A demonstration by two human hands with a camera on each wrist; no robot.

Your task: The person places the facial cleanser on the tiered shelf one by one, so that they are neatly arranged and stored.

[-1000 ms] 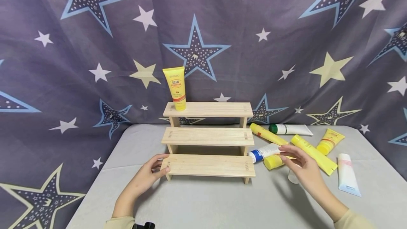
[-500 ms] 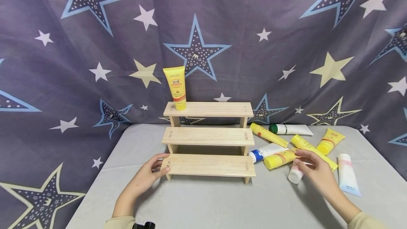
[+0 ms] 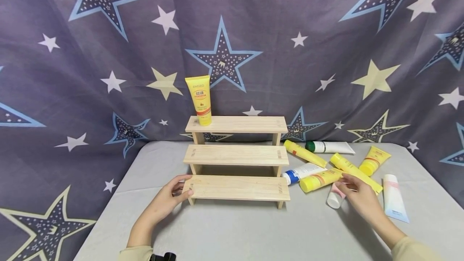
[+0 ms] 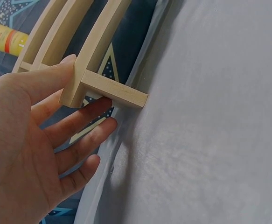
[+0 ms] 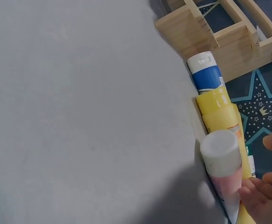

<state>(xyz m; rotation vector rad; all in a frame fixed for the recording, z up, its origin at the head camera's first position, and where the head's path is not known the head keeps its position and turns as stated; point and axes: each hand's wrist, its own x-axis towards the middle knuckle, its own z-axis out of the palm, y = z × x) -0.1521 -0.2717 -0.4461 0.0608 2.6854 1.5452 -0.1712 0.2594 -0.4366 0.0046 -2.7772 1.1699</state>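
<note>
A three-step wooden rack [image 3: 235, 154] has my left hand [image 3: 161, 204] gripping the left end of its lowest board; in the left wrist view the thumb of that hand [image 4: 42, 135] lies on the board, with the other fingers spread loosely by the leg. One yellow tube [image 3: 201, 102] stands on the top step at the left. At the right, my right hand [image 3: 362, 202] is at a white-and-pink tube [image 3: 335, 197] lying down. The right wrist view shows fingertips of this hand [image 5: 266, 198] against the side of that tube [image 5: 226, 182], with another digit apart from it.
Several tubes lie right of the rack: blue-capped [image 3: 302, 172], yellow [image 3: 320, 179], long yellow [image 3: 304, 153], another long yellow [image 3: 357, 172], green-capped white [image 3: 331, 147], short yellow [image 3: 375, 160] and pale pink-and-blue [image 3: 395, 198]. A star-patterned curtain [image 3: 145, 51] hangs behind the grey surface [image 3: 232, 233].
My right hand has moved right and slightly down, from near the blue-capped tube to the white-and-pink one, uncovering the yellow tube beside it. My left hand has stayed on the rack.
</note>
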